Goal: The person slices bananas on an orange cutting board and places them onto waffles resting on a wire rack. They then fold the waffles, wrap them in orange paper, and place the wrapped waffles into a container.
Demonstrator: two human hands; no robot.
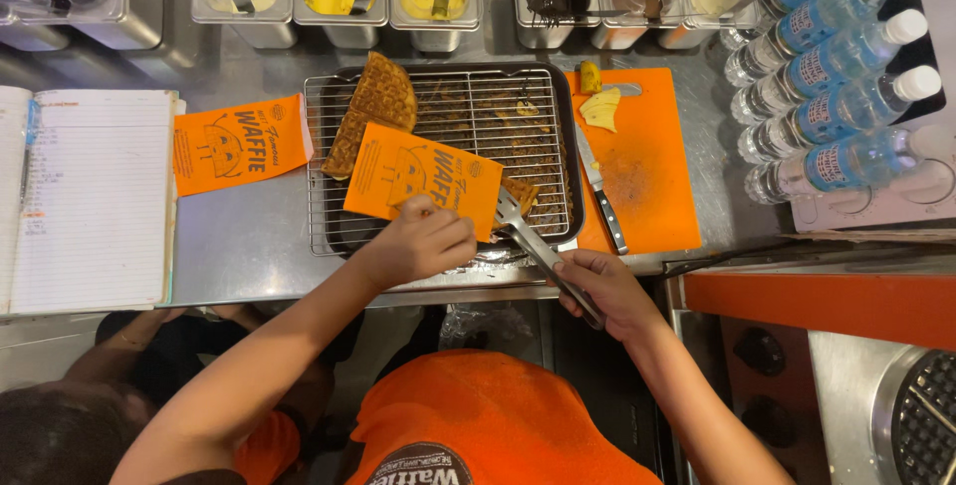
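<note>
1. Head view: the left hand (423,241) pinches the lower edge of a flat orange paper sleeve (423,178), fingers curled tight, holding it over the front part of a rectangular wire cooling rack (448,117) set in a dark metal tray (572,136).
2. The sleeve lies tilted, its long axis running from upper left to lower right, its open end facing the tongs.
3. The right hand (607,291) is closed around the handle of long steel tongs (533,241), which slant up and left; their tips grip a small brown waffle piece (520,191) just at the sleeve's right edge.
4. A fan-shaped golden waffle (373,107) rests on the rack's rear left corner, pointing away from the person.
5. A second orange sleeve (239,144) lies flat on the steel counter, left of the tray, beside an open lined notebook (90,196).
6. To the right, an orange cutting board (647,186) bears a dark-handled knife (600,191), and clear water bottles (836,67) are stacked beyond.
</note>
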